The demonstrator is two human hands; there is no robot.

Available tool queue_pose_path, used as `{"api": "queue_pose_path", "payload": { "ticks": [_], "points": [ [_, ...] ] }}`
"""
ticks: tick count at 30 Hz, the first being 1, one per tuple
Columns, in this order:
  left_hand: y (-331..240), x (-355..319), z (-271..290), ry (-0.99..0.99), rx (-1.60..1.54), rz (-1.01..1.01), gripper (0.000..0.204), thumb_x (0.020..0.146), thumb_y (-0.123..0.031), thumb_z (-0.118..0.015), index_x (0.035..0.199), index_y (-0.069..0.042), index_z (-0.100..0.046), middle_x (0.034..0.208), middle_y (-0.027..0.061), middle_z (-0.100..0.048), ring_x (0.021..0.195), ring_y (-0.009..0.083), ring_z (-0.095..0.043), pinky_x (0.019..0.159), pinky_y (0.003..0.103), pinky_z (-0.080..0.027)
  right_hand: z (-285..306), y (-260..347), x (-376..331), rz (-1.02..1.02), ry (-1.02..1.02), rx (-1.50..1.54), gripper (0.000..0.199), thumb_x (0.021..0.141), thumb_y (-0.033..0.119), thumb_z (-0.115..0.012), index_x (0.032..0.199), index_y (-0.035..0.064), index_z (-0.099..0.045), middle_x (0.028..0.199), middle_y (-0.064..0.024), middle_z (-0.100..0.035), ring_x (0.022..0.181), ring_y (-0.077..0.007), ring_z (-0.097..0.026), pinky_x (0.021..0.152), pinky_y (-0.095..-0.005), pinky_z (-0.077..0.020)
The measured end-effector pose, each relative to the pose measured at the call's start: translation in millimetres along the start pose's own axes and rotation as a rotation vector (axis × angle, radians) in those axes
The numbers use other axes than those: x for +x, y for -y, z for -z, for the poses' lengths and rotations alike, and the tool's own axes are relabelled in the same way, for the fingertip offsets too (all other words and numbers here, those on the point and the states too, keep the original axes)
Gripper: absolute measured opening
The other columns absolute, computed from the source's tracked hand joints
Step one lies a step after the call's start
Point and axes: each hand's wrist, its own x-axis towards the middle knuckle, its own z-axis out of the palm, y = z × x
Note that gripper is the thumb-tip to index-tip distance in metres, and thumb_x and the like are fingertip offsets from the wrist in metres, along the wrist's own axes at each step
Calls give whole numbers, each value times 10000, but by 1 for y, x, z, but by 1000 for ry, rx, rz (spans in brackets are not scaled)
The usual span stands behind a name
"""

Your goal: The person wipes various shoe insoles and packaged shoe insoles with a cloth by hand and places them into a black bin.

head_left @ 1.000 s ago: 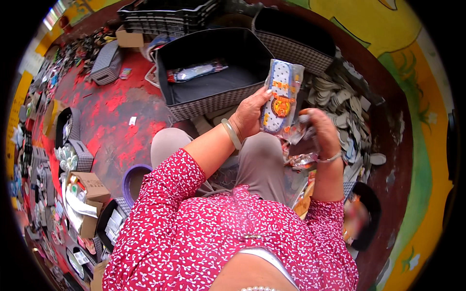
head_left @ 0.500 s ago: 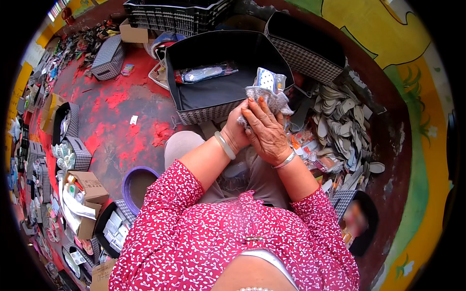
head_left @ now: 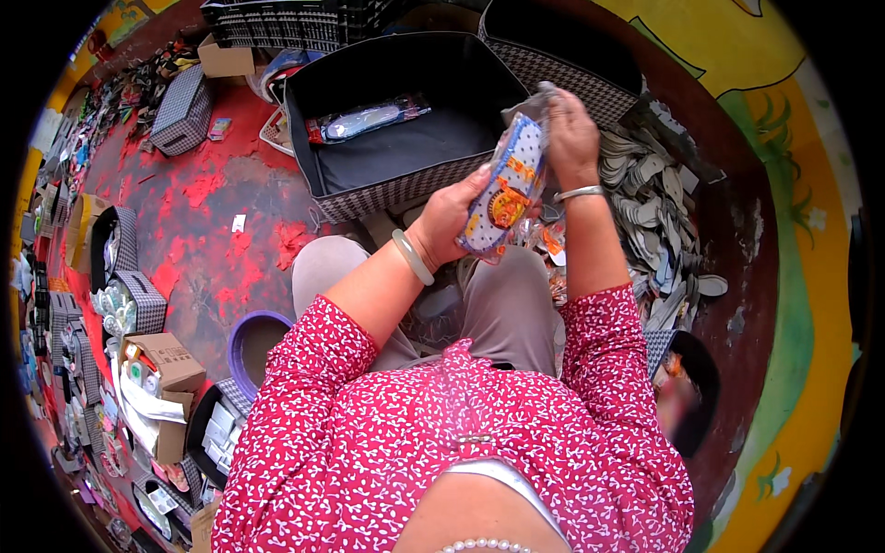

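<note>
I hold a long clear plastic packet [head_left: 505,189] with blue dots and an orange round print upright in front of me. My left hand [head_left: 452,217] grips its lower half from the left side. My right hand [head_left: 570,138] pinches the packet's top end, where a grey insole sticks out. A green bangle sits on my left wrist and a silver one on my right. Just beyond the packet is a black fabric bin [head_left: 406,180] with a checked rim, holding one similar packed item [head_left: 364,120].
A heap of grey insoles [head_left: 659,198] lies to my right on the floor. A second checked bin [head_left: 562,55] stands behind. A purple bowl [head_left: 253,341], cardboard boxes [head_left: 161,369] and small checked baskets [head_left: 138,300] sit on the red floor at my left.
Both hands were folded together over the packet low by the bin; now they have spread, the packet stands upright and my right hand has risen to its top end.
</note>
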Motion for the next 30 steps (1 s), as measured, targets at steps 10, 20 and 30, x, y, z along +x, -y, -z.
{"api": "queue_pose_path", "payload": {
  "ticks": [10,20,30],
  "points": [
    [-10,7,36,66,-393,-174,571,973,-444,-214,1327,-34,-394,1297,220,-469,1145,332,-515,875,438,-472,-3,59,-32,70,156,323,402,916,208,-545,1271,43,-451,1181,-130,-581,1042,-205,-578,880,-304,-459],
    [-18,2,49,-323,-183,-430,486,969,-340,-240,1185,24,-478,1071,196,-587,954,301,-586,867,434,-482,-29,57,-118,285,544,-9,547,766,140,-635,1283,75,-468,1321,-183,-456,1234,-351,-427,996,-414,-356],
    [-18,4,31,-395,-159,-402,331,845,-151,-643,1134,-75,-500,976,82,-605,946,209,-597,859,387,-495,-2,38,-118,-683,296,1075,496,793,-41,-543,1272,-10,-418,1155,-143,-567,1012,-229,-599,875,-345,-507]
  ]
}}
